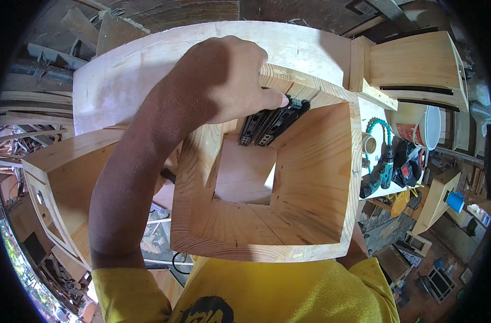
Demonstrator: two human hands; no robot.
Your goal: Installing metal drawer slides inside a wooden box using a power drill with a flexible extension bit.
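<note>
An open wooden box (pixel 310 161) stands in front of my chest, its wide mouth facing up. My left hand (pixel 232 75) is closed at its far rim, with the thumb on the upper ends of black metal drawer slides (pixel 280 125). The slides lie side by side inside the box, against the far wall. My other fingers are mostly hidden behind the back of the hand. Of my right arm only a bit by the sleeve (pixel 357 248) shows at the box's near right corner; the box hides my right hand.
A pale board (pixel 165 56) lies beneath and beyond the box. Wooden drawers stand to the left (pixel 78 167) and far right (pixel 412 64). On the right are a teal cordless drill (pixel 386 169), a tape roll (pixel 369 143) and a white bucket (pixel 429 128).
</note>
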